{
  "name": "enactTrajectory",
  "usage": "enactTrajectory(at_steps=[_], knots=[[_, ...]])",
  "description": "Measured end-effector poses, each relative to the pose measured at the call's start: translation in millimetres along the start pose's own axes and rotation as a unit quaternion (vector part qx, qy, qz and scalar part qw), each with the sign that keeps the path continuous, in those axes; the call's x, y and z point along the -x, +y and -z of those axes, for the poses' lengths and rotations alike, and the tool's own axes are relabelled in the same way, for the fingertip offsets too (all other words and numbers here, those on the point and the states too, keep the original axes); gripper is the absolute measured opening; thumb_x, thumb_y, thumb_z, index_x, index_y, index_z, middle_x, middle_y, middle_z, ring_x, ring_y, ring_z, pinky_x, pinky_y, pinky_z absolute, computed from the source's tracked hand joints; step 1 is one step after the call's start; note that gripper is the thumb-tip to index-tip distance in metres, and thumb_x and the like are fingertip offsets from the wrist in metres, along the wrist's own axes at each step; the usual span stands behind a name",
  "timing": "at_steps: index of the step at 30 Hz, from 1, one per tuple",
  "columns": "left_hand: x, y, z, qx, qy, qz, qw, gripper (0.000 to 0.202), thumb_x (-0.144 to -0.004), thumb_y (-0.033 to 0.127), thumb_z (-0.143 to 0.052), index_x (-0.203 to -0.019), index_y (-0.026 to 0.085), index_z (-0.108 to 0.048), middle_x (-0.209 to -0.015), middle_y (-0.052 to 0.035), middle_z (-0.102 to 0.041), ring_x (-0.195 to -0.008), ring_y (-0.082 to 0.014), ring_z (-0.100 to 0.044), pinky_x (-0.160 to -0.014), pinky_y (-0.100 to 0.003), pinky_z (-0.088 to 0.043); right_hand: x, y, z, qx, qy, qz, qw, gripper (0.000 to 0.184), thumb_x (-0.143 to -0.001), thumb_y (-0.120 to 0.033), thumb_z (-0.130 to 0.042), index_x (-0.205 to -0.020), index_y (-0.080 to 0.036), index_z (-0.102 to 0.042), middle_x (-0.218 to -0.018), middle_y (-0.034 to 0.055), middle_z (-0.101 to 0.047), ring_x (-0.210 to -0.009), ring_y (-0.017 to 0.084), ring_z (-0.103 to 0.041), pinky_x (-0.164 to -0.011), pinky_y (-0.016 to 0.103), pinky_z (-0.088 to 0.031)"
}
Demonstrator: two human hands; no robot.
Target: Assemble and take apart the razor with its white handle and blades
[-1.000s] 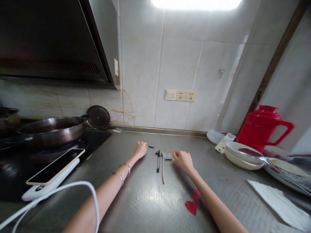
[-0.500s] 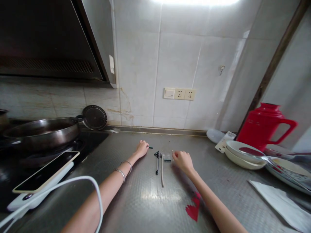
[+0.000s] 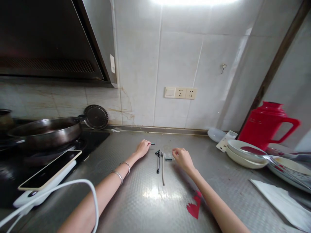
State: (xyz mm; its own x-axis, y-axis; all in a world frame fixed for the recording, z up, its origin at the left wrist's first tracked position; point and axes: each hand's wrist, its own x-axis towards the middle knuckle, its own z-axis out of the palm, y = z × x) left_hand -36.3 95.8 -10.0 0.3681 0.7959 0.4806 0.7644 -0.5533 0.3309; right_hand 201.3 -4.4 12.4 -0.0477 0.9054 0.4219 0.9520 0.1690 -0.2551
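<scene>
My left hand [image 3: 142, 148] rests on the steel counter [image 3: 150, 200], fingers curled, its fingertips at a small dark piece [image 3: 152, 144]. My right hand [image 3: 181, 157] lies to the right, fingers bent, pinching the edge of a small clear packet [image 3: 167, 156]. Between the hands lie a black pen-like tool [image 3: 158, 160] and a thin pale stick [image 3: 163, 168], both pointing away from me. Two bracelets sit on my left wrist.
A pan [image 3: 46, 131] stands on the hob at left, with a phone on a power bank [image 3: 46, 173] and a white cable. A red jug [image 3: 264, 124], stacked bowls [image 3: 245, 152], plates and a paper sheet [image 3: 282, 202] fill the right. A red heart mark [image 3: 194, 207] is near me.
My right hand's fingers have closed onto the small packet. The view has shifted slightly; the left hand stays by the dark piece.
</scene>
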Motion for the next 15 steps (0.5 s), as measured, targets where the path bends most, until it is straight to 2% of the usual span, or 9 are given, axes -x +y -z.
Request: enactTrajectory(at_steps=[3,7,15], knots=[[7.8,9.5,6.0,0.004,0.015,-0.053,0.998,0.022,-0.087,0.023,-0.045,-0.089,0.018,-0.067,-0.089,-0.0067,-0.066,-0.088,-0.0186,-0.055,-0.080,-0.030,-0.041,-0.2,1.7,-2.3,-0.054,0.041,0.063,0.996,0.028,-0.087,-0.026,-0.042,-0.100,-0.018,-0.065,-0.082,0.0066,-0.066,-0.084,0.019,-0.056,-0.076,0.026,-0.037],[25.7,29.5,14.6,0.010,0.027,-0.123,0.992,0.021,-0.088,0.023,-0.045,-0.087,0.016,-0.066,-0.083,-0.0062,-0.067,-0.083,-0.0176,-0.055,-0.076,-0.030,-0.044,-0.2,0.0,-5.8,-0.105,0.073,0.135,0.983,0.025,-0.087,-0.027,-0.045,-0.097,-0.019,-0.066,-0.083,0.0079,-0.064,-0.083,0.021,-0.053,-0.077,0.032,-0.039],[53.8,64.4,29.2,0.036,0.046,-0.179,0.982,0.021,-0.089,0.023,-0.044,-0.088,0.015,-0.064,-0.082,-0.0060,-0.066,-0.083,-0.0166,-0.055,-0.075,-0.030,-0.046,2.6,-13.7,-6.3,-0.198,0.038,0.192,0.960,0.018,-0.083,-0.034,-0.054,-0.089,-0.021,-0.067,-0.084,0.0060,-0.062,-0.084,0.020,-0.052,-0.077,0.033,-0.041]])
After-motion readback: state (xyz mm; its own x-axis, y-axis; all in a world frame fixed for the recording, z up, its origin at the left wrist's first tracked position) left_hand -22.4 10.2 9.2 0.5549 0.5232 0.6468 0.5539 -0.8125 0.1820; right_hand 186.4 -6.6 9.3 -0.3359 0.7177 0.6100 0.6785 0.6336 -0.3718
